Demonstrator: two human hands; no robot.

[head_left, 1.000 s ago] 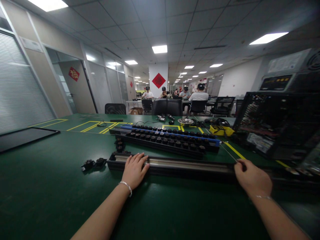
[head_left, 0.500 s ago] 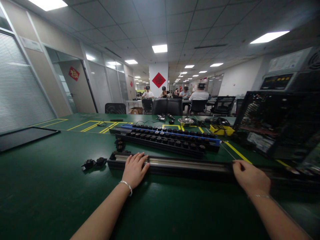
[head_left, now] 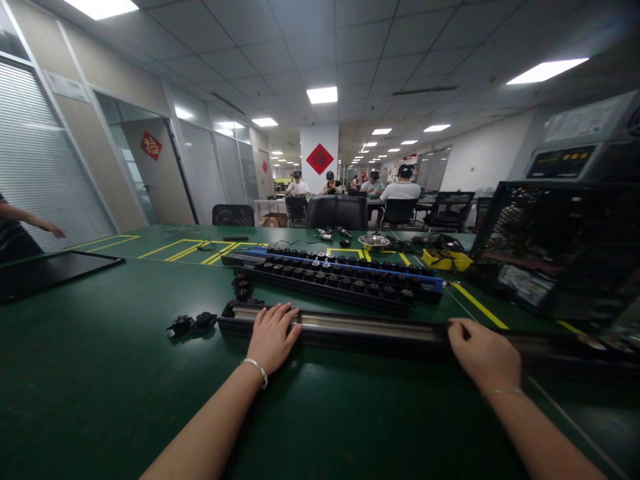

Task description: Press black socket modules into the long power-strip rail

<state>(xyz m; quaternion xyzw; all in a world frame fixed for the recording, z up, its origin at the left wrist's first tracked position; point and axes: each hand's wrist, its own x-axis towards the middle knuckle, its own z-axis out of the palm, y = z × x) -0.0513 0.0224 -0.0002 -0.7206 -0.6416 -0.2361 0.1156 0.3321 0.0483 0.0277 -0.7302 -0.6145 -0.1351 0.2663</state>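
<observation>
The fingers (head_left: 274,315) of the left hand (head_left: 270,348) are set a little apart and laid palm down across the long black rail (head_left: 370,341), near its left end; they are rested there rather than clamped, which suggests that the rail is being kept steady against the green tabletop (head_left: 125,387). At the right, the fingers of the right hand (head_left: 487,357) are curled in toward the thumb at the rail's upper edge; whether anything thin is pinched between them cannot be told, as the fingertips are hidden. With the hands set well apart, the rail is probably better kept from swivelling. It is placed lengthwise across the person's front, with its channel turned upward, so that the bright metal strip (head_left: 360,325) inside is left exposed. Just beyond it, a black strip (head_left: 310,288) lined with small parts is laid roughly parallel, perhaps to be kept within reach, and a blue strip (head_left: 435,283) is set behind. Two loose black parts (head_left: 205,323) are placed just beside the rail's left end, apart from it, likely to be out of the way. Farther back, a metal bowl (head_left: 373,242) and a yellow tray (head_left: 447,261) are set. At the far left, another person's hand (head_left: 53,230) is held near a flat black panel (head_left: 60,270).
</observation>
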